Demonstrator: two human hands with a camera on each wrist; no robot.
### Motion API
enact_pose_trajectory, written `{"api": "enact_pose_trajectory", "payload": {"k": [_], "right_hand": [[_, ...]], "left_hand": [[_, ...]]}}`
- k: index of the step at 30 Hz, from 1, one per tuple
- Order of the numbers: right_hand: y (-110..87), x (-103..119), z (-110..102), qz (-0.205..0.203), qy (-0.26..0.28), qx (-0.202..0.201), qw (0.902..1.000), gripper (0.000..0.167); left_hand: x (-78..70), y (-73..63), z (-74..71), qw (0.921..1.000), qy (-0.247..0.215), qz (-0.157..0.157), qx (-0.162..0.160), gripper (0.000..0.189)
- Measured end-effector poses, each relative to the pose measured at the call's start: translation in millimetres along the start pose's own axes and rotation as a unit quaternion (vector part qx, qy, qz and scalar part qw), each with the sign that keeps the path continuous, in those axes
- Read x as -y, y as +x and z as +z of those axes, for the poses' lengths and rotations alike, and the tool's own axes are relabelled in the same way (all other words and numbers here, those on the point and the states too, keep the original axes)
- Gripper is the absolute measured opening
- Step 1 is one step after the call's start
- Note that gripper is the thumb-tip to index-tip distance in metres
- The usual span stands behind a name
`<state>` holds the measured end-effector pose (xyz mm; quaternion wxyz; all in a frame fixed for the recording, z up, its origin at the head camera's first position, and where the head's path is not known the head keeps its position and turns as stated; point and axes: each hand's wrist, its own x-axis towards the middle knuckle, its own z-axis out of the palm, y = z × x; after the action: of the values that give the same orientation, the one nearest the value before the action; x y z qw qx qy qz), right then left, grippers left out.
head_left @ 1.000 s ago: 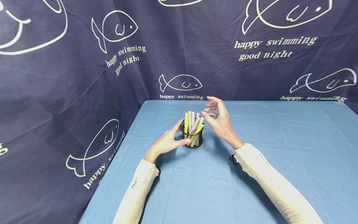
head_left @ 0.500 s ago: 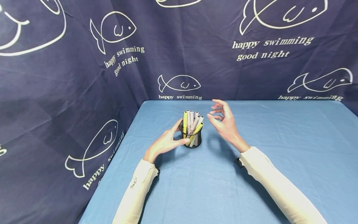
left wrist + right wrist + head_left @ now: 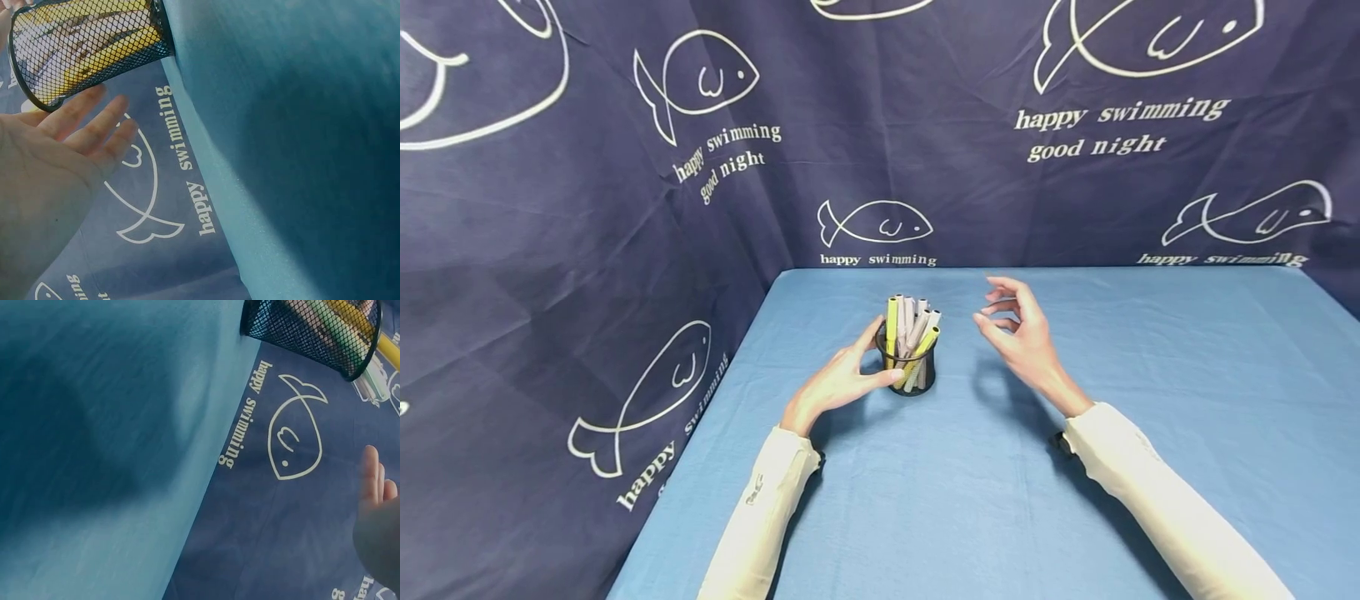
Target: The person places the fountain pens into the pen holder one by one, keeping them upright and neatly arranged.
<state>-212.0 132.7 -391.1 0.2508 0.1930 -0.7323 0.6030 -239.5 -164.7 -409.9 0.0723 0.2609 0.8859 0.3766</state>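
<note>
A black mesh pen holder [image 3: 925,371] stands upright on the blue-covered table, filled with several capped marker pens [image 3: 913,327] in yellow, pale mauve and pale green. My left hand [image 3: 838,379] holds the pen holder from its left side, thumb at the front and index finger behind. In the left wrist view the other fingers [image 3: 94,128] extend beside the mesh wall. Off to the right, my right hand [image 3: 1022,337] is raised over the table with fingers loosely bent and nothing between them. The right wrist view shows that hand's fingertips [image 3: 372,472] apart from the holder.
The blue cloth [image 3: 970,500] spreads wide to the right and in front. Behind and on the left hangs a dark blue curtain [image 3: 962,125] with white fish drawings and lettering, meeting the table's far and left edges.
My right hand has drawn away from the marker tops, moving right and slightly nearer me. The left hand stays at the pen holder, while the whole head view shifts slightly.
</note>
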Motion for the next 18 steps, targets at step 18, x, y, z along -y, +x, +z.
{"api": "enact_pose_trajectory", "payload": {"k": [18], "right_hand": [[-16.1, -12.1, -47.2, 0.044, -0.25, 0.152, 0.9552, 0.064]], "left_hand": [[1.1, -6.4, -13.5, 0.9991, 0.035, -0.016, -0.021, 0.105]]}}
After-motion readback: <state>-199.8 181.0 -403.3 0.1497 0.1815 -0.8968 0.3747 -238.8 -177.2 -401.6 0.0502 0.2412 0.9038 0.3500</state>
